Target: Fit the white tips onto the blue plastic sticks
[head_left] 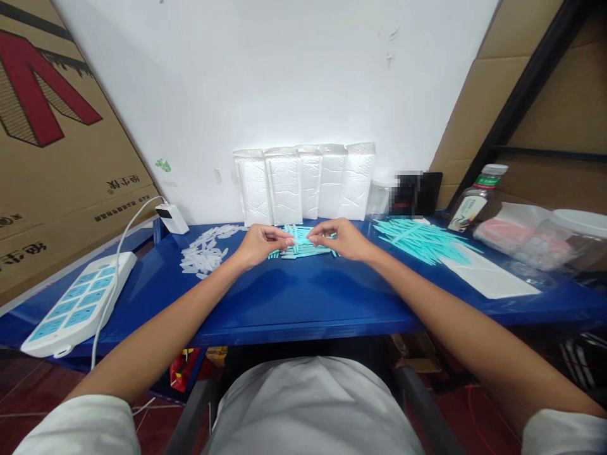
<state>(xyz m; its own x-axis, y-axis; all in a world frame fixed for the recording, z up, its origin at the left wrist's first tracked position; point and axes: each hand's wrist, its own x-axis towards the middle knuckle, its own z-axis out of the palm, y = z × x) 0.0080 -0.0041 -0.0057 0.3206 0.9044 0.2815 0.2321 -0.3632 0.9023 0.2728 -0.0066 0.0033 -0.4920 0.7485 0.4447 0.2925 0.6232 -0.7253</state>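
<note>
My left hand (262,242) and my right hand (340,237) meet over the middle of the blue table (303,297), both with fingers pinched together. Between the fingertips is a small pale piece (300,240), too small to name. Right behind the hands lies a pile of teal sticks in clear sleeves (303,248). A heap of small clear sleeves (205,251) lies to the left of my left hand. A larger spread of loose teal sticks (420,240) lies to the right of my right hand.
White padded mailers (306,182) lean against the wall. A white power strip (76,304) and charger (171,218) are on the left. A bottle (474,199), clear bags (526,237), a white sheet (488,275) and cardboard boxes (57,145) stand around.
</note>
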